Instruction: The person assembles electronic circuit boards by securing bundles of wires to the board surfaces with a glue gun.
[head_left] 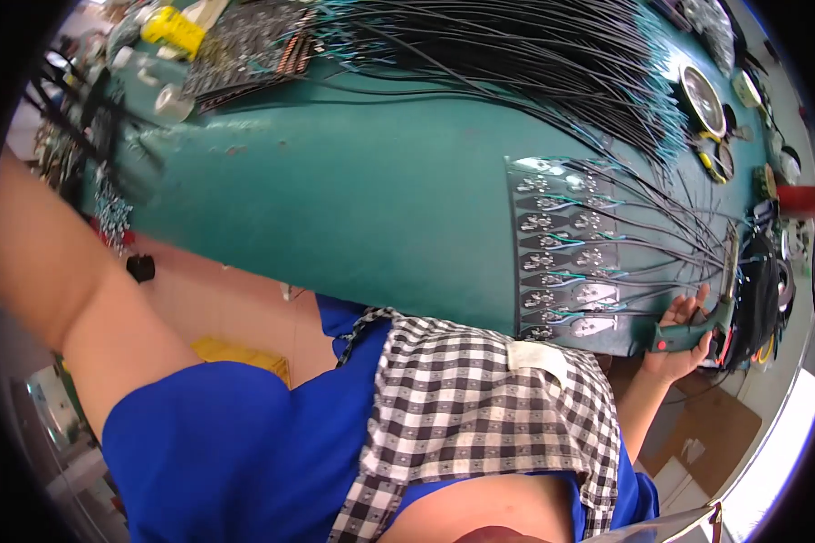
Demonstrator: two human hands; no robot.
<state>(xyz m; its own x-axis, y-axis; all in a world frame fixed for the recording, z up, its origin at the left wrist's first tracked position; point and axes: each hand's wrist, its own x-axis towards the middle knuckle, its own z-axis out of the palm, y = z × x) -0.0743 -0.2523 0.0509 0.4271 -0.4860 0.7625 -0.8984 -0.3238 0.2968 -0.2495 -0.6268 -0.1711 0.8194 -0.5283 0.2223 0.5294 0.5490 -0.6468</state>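
Note:
At the right edge of the bench, my right hand (pixel 686 328) is closed around a green pistol-shaped tool (pixel 666 338) with a red button and a narrow metal front. The tool's exact kind is unclear. Beside it lies a dark panel of small circuit boards (pixel 541 262), with black cables (pixel 666 242) running from the boards toward the tool. My left forearm (pixel 32 262) reaches up along the left rim, and the hand itself is outside the picture. Motion-blurred black cables (pixel 86 136) hang near that arm.
A thick bundle of black cables (pixel 507 63) with blue ends covers the far side of the green bench (pixel 353 199). Stacked circuit panels (pixel 244 50), a white roll (pixel 172 103) and a yellow bottle (pixel 174 33) stand far left. At right are a metal bowl (pixel 702 100) and yellow-handled scissors (pixel 715 160).

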